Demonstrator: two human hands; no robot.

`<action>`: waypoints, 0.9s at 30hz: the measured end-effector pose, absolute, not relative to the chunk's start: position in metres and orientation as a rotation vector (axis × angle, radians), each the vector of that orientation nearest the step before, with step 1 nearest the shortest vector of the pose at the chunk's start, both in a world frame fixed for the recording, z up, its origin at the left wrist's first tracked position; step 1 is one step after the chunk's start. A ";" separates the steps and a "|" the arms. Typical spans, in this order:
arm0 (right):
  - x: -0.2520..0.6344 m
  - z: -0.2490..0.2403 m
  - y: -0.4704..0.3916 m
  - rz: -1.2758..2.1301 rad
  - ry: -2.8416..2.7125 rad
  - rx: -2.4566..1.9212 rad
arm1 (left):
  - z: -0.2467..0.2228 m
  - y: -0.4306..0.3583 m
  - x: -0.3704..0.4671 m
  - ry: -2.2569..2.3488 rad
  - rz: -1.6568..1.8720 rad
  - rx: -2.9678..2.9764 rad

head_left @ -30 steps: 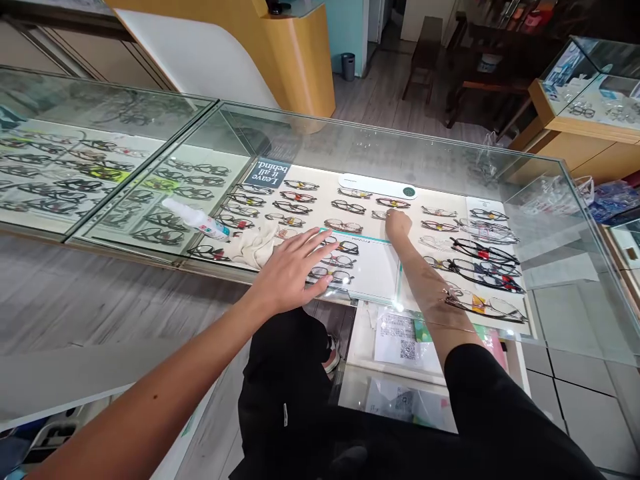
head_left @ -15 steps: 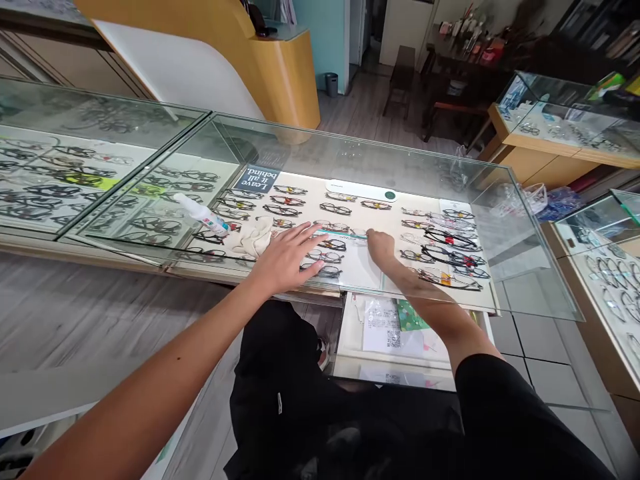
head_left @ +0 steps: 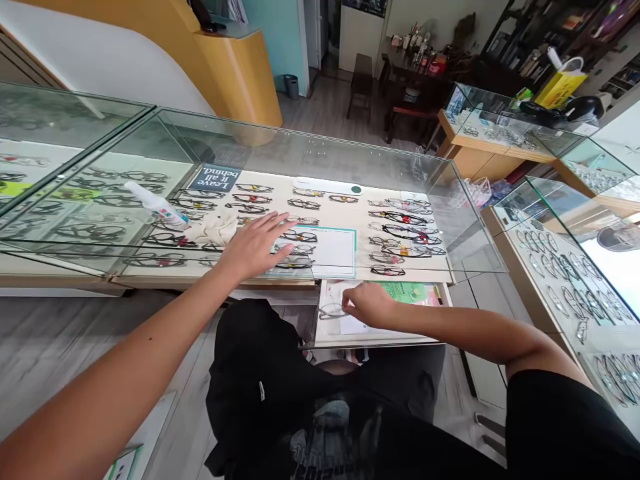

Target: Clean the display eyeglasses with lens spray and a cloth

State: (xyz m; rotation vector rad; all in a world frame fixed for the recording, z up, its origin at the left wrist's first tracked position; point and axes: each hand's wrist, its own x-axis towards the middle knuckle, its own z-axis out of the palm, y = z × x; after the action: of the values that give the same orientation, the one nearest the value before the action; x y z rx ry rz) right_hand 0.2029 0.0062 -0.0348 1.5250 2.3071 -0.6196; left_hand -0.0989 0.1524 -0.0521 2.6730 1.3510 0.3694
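My right hand (head_left: pixel 369 305) is closed on a pair of thin-framed eyeglasses (head_left: pixel 330 311), pinched at one side. It hangs over the pulled-out drawer (head_left: pixel 320 337), in which papers and a green printed sheet (head_left: pixel 407 291) lie. Resting on the glass counter top, my left hand (head_left: pixel 256 247) has its fingers spread and holds nothing. Beside it on the glass are a crumpled cream cloth (head_left: pixel 216 230) and a white bottle (head_left: pixel 157 205) lying on its side. Beneath the glass, rows of eyeglasses (head_left: pixel 400 219) lie around a white card (head_left: pixel 334 253) with a teal border.
The glass showcase (head_left: pixel 310 137) runs across in front of me, joining another at left. More showcases (head_left: pixel 555 267) of eyeglasses stand at right. A yellow counter (head_left: pixel 237 80), a small bin (head_left: pixel 291 85) and a bench (head_left: pixel 360 83) are beyond.
My right hand has come from over the showcase back toward me, down to the drawer, with the eyeglasses in it. My left hand stays spread on the glass. The view has turned right.
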 end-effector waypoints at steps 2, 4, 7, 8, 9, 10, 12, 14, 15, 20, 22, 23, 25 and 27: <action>0.205 0.003 -0.004 -0.672 2.360 1.477 | -0.052 0.153 -0.099 1.355 0.354 2.680; 0.213 0.043 0.003 -0.631 2.409 1.522 | -0.052 0.153 -0.099 1.357 0.341 2.683; 0.238 0.094 0.044 -0.334 2.406 1.827 | -0.053 0.152 -0.100 1.349 0.326 2.697; 0.250 0.105 0.065 -0.205 2.389 1.941 | -0.053 0.152 -0.100 1.348 0.323 2.703; 0.263 0.112 0.088 -0.107 2.352 2.039 | -0.053 0.152 -0.101 1.348 0.319 2.708; 0.276 0.115 0.112 -0.012 2.310 2.130 | -0.053 0.152 -0.101 1.348 0.318 2.711; 0.304 0.111 0.158 0.088 2.243 2.227 | -0.053 0.153 -0.101 1.345 0.322 2.716; 0.329 0.098 0.196 0.128 2.130 2.309 | -0.053 0.153 -0.102 1.337 0.328 2.719; 0.339 0.090 0.211 0.131 2.070 2.335 | -0.053 0.153 -0.102 1.334 0.332 2.717; 0.364 0.053 0.249 0.079 1.888 2.373 | -0.051 0.153 -0.102 1.345 0.360 2.681; 0.366 0.044 0.253 0.062 1.868 2.366 | -0.051 0.153 -0.102 1.345 0.364 2.670; 0.367 0.041 0.255 0.054 1.857 2.363 | -0.050 0.152 -0.102 1.343 0.368 2.666; 0.367 0.037 0.257 0.040 1.838 2.359 | -0.049 0.152 -0.101 1.340 0.373 2.658; 0.367 0.038 0.259 0.025 1.821 2.359 | -0.049 0.151 -0.101 1.346 0.366 2.653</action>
State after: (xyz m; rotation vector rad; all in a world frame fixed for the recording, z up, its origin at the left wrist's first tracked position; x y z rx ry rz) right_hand 0.3672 0.2594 0.0380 2.3591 1.8208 0.0251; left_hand -0.1011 0.1514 -0.0485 2.6528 1.3457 0.3657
